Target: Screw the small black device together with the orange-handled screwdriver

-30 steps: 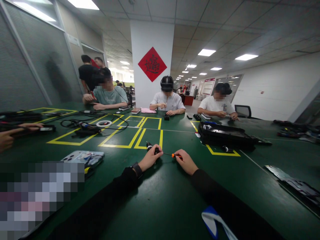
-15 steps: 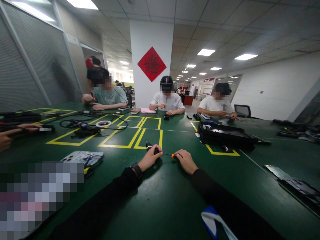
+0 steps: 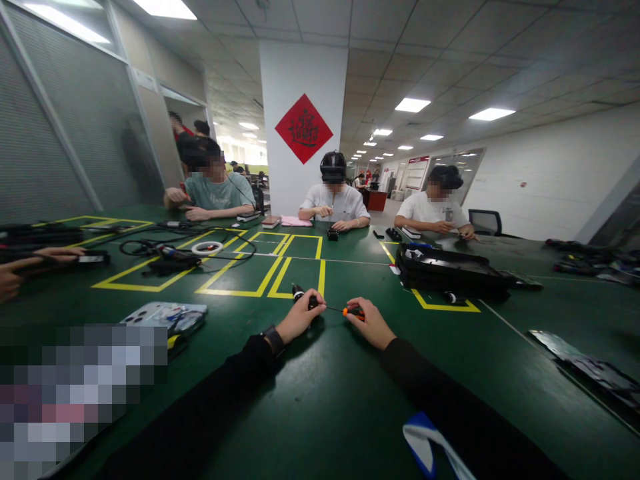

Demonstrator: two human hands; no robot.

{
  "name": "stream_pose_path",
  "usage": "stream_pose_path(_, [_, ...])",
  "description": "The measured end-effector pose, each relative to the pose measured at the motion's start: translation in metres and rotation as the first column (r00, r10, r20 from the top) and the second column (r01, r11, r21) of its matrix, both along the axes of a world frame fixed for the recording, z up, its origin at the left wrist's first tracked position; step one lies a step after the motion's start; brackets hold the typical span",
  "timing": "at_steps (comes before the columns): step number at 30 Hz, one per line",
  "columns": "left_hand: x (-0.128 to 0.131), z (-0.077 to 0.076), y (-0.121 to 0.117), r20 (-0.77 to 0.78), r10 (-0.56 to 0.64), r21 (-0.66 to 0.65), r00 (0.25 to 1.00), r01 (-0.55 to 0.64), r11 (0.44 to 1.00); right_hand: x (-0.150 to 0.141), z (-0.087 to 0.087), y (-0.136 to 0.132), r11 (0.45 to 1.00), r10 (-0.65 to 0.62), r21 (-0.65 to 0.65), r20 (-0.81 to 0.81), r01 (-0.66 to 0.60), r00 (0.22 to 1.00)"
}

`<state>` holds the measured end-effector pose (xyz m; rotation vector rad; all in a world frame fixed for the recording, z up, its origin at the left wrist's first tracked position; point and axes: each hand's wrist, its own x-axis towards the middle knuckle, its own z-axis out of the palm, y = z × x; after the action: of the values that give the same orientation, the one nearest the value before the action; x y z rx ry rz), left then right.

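My left hand (image 3: 299, 319) is closed around a small black device (image 3: 299, 292) with a pale band, just above the green table (image 3: 320, 407). My fingers cover most of it, so its exact kind is hidden. In my right hand (image 3: 373, 323) is a screwdriver (image 3: 356, 313) with an orange and black handle. Its thin shaft points left and reaches the device at my left fingertips. Whether the tip sits in a screw is too small to tell.
Right of my hands lie black trays (image 3: 445, 267) and a small black cylinder (image 3: 454, 298). A blue-and-white strap (image 3: 430, 440) is near my right forearm. On the left are a clear case (image 3: 167, 315), cables and a white ring (image 3: 207, 247). Several people sit around the table.
My right fingers have shifted on the screwdriver, and more of its orange and black handle shows. The left hand and the device stay where they were.
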<state>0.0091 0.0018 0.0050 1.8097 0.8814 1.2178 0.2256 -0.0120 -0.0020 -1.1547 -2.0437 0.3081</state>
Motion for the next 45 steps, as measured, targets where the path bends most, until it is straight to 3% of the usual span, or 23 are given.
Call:
stream_pose_path(6, [-0.0004, 0.001, -0.0026, -0.012, 0.026, -0.011, 1.0, -0.027, 1.0, -0.0002, 0.0016, 0.0026, 1.0, 0.014, -0.004, 0.078, -0.014, 0.997])
stream_pose_path(17, [-0.0005, 0.0007, -0.0013, -0.008, 0.001, -0.006, 1.0, -0.001, 1.0, -0.0027, 0.0054, -0.0055, 0.999, 0.041, -0.01, 0.005, -0.041, 0.999])
stream_pose_path(45, [-0.0011, 0.0036, -0.0037, -0.02, 0.015, -0.017, 1.0, -0.015, 1.0, -0.0011, 0.0034, -0.0012, 0.999, 0.041, -0.011, 0.044, -0.041, 0.998])
